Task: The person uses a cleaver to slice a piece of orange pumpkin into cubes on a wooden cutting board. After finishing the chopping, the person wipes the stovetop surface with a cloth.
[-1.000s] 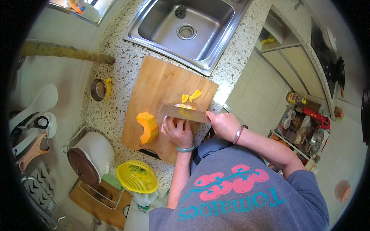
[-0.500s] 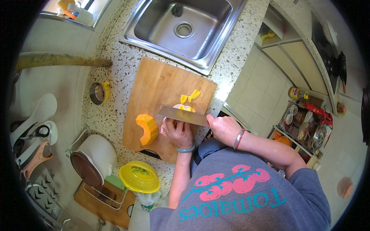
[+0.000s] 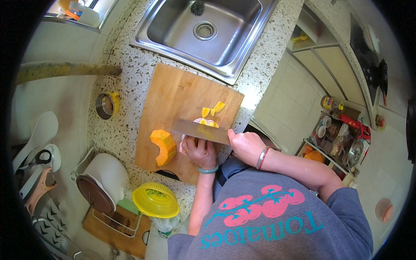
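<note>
My right hand (image 3: 247, 146) is wrapped round the handle end of a broad kitchen knife (image 3: 201, 131). Its blade spans the wooden cutting board (image 3: 171, 86), just beyond my left fingers. My left hand (image 3: 199, 152) has its fingers curled on a thing with a pinkish edge; blade and fingers hide most of it. Past the blade, yellow pieces (image 3: 208, 123) show against another pinkish edge. Farther off lie several small yellow-orange pieces (image 3: 212, 110). A thick curved wedge of orange pumpkin (image 3: 163, 147) rests on the board left of my left hand.
Beyond the board is a steel sink (image 3: 177, 43) with a dark scrubber (image 3: 197, 7). On the left stand a yellow-handled metal cup (image 3: 106, 105), a white pot-like container (image 3: 104, 175) with a brown lid, and a yellow strainer (image 3: 156, 208) holding greens. Utensils hang along the left wall.
The view has shifted slightly. The knife and my right hand have moved a little to the left, while my left hand keeps nearly the same place.
</note>
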Tool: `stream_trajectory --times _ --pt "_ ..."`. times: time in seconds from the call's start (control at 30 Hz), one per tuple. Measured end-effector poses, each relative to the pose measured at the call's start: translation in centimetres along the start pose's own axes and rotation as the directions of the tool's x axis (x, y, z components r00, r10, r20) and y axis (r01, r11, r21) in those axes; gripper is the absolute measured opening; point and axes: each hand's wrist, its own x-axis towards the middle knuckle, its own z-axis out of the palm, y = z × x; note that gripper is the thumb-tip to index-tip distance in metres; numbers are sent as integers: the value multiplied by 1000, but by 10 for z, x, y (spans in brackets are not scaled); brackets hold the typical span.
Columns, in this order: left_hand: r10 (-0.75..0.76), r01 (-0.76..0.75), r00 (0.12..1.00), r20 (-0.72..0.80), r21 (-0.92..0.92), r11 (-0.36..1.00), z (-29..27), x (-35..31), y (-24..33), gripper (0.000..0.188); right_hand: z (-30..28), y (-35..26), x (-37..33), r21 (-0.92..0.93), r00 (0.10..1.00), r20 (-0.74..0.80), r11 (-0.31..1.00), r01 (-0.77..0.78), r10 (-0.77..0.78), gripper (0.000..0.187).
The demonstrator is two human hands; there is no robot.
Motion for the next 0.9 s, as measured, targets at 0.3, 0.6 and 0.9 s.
stream_trajectory --times 0.3,0.6,0.9 --pt "25 -25 1000 17 12 1000 -1 0 0 27 19 -3 19 18 993 -110 999 -48 50 16" --pt "45 -45 999 -11 29 999 -3 0 2 17 25 -7 36 59 991 -128 997 -38 46 14" --pt "87 -84 995 -45 74 994 0 -2 2 12 26 -4 38 71 984 -164 996 -53 64 17"
